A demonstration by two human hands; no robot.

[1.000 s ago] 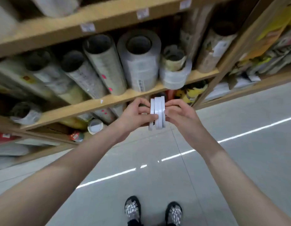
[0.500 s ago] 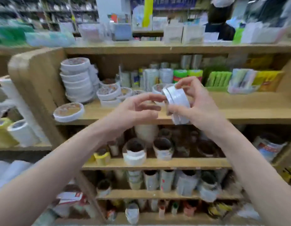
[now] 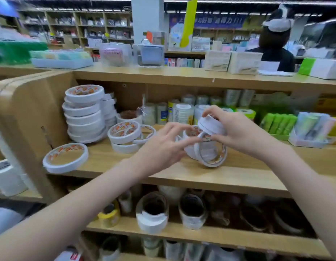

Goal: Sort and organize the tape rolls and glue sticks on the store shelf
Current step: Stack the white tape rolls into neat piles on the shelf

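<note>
My right hand (image 3: 240, 134) grips a small stack of white tape rolls (image 3: 212, 126), tilted, just above the wooden shelf (image 3: 163, 172). Below it, thin white rolls (image 3: 210, 153) stand on edge on the shelf board. My left hand (image 3: 161, 149) reaches in from the left with its fingers stretched out, and the fingertips touch the rim of the nearest thin roll. A tall stack of wide white rolls (image 3: 84, 113) stands at the shelf's left, with a lower stack (image 3: 124, 134) beside it. One wide roll (image 3: 65, 157) lies at the front left edge. Green glue sticks (image 3: 278, 123) sit at the right.
Clear and wrapped tape tubes (image 3: 182, 112) line the shelf's back. A tray of pastel items (image 3: 314, 129) is at the far right. The shelf below holds large rolls (image 3: 154, 210) and a yellow roll (image 3: 109, 215). A person (image 3: 276, 48) stands beyond the shelf top.
My view rose from the floor and low shelves to the tape shelf. The rolls passed from both hands into my right hand alone and came down close to the shelf board.
</note>
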